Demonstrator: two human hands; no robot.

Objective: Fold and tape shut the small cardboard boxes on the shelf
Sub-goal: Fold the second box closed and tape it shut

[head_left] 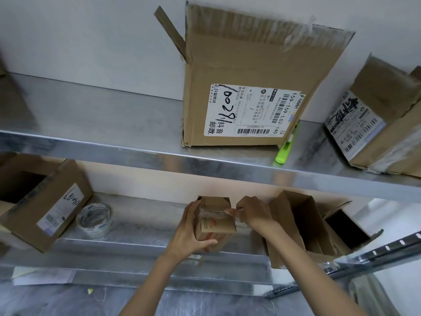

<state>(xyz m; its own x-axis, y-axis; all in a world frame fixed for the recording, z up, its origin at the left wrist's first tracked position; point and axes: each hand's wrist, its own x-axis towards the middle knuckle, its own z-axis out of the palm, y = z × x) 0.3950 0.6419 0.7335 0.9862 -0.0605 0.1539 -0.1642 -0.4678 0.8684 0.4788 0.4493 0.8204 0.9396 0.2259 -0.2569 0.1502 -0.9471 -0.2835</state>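
Observation:
A small brown cardboard box [215, 225] with red print stands on the lower metal shelf [136, 245]. My left hand [190, 226] grips its left side, thumb under the front. My right hand [252, 213] pinches a strip of clear tape [218, 214] that lies across the box's top. One flap at the box's rear stands up. A roll of clear tape [95, 220] lies on the same shelf to the left.
An open box [300, 226] stands just right of my right hand, another open box [43, 208] at the left. On the upper shelf [114, 144] sit a large labelled box [246, 87], a green cutter [283, 151] and a taped box [378, 119].

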